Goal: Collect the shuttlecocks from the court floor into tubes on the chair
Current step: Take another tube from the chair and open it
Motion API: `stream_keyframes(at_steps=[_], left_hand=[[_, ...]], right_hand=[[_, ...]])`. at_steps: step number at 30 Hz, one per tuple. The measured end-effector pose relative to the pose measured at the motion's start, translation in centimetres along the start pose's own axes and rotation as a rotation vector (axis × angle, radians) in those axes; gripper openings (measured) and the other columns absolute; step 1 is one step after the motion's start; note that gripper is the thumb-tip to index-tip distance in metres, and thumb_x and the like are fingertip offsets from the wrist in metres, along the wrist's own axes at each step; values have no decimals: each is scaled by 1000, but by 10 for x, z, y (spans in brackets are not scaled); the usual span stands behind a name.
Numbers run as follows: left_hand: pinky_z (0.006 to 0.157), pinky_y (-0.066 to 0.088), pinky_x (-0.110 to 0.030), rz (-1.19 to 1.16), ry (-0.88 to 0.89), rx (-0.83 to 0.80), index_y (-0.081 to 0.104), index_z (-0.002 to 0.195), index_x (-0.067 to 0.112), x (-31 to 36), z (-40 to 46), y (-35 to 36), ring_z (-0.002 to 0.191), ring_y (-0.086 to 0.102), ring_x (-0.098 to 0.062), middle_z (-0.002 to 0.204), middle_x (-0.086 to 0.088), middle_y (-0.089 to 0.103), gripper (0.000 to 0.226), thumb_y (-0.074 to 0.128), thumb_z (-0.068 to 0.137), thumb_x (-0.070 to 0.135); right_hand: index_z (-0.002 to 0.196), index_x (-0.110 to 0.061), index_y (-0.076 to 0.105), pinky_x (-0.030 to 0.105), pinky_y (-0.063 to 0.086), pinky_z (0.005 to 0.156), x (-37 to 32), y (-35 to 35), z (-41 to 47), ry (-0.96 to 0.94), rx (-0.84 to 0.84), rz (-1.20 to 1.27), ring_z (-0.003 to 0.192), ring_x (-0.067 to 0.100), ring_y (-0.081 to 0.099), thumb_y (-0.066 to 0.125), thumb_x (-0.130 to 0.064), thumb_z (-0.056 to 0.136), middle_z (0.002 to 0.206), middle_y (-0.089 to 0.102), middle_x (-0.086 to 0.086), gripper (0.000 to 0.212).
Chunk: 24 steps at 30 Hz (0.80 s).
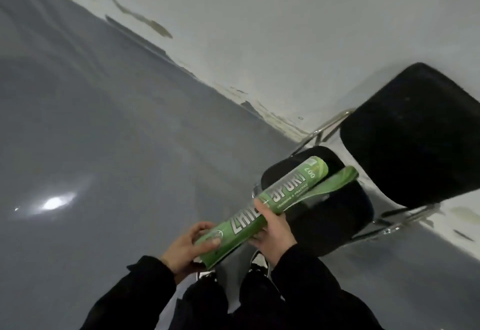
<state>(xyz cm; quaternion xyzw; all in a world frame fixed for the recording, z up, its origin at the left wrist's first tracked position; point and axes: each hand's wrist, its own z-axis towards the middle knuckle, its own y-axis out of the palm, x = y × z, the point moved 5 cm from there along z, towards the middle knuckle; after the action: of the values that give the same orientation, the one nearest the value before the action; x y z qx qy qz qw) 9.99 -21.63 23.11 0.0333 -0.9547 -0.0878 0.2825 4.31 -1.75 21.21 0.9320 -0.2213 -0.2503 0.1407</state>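
A green shuttlecock tube (pixel 291 189) with white lettering lies slanted in both my hands, its far end over the black chair seat (pixel 345 215). My left hand (pixel 187 246) grips the tube's near end, thumb across the cap. My right hand (pixel 272 233) is wrapped around the tube's middle from below. A second green tube (pixel 335 180) lies on the seat just beside the first. No shuttlecock is visible on the floor.
The black chair has a padded backrest (pixel 415 134) and chrome legs (pixel 397 228), standing against a white wall (pixel 285 30) with peeling paint at its base. Grey glossy floor (pixel 104 134) spreads to the left. My shoes (pixel 257 262) show below the tube.
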Motion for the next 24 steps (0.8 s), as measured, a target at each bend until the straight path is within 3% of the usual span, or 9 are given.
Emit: stream_keyframes(at_steps=[3,7,11,14,17,20,24], left_hand=[[66,56,-41,-171,28,85,52,127,9,-51,-56,-39,87,70,-22,115,-8,68,117,107,30,43],[73,62,-46,-356,107,201,55,135,19,-108,-122,-96,95,72,-22,129,-7,66,113,105,37,43],[63,59,-31,-616,167,358,61,134,10,-193,-199,-170,74,71,-15,102,-7,74,65,82,82,42],[67,58,-28,-723,211,444,68,116,5,-255,-251,-220,69,70,-17,89,-10,75,41,66,98,42],[69,60,-29,-777,260,537,66,113,5,-317,-299,-262,70,70,-18,87,-10,74,31,65,101,33],[71,61,-29,-915,342,627,62,127,-2,-373,-344,-305,75,71,-19,95,-12,73,42,59,102,32],[75,61,-33,-1145,472,765,61,134,0,-447,-393,-368,85,74,-24,107,-16,75,60,63,97,47]], right_hand=[[127,-19,60,46,61,81,57,65,-18,128,-150,-254,101,33,69,76,-28,90,109,72,14,41],[131,-19,57,42,60,76,145,135,-32,158,-280,-534,99,32,70,73,-33,93,110,71,13,43],[133,-13,61,36,60,72,280,197,-70,220,-410,-779,98,29,72,75,-42,90,115,73,15,54],[134,-16,63,33,58,80,383,231,-106,227,-514,-941,109,26,71,72,-43,91,127,71,13,52],[134,-17,62,39,59,90,475,263,-144,263,-616,-1076,119,32,68,73,-45,90,130,69,15,54],[133,-16,63,42,58,96,555,293,-179,316,-713,-1206,115,31,70,68,-48,92,126,72,14,52],[133,-14,62,36,58,87,654,325,-222,402,-819,-1363,98,22,70,62,-40,98,118,70,12,44]])
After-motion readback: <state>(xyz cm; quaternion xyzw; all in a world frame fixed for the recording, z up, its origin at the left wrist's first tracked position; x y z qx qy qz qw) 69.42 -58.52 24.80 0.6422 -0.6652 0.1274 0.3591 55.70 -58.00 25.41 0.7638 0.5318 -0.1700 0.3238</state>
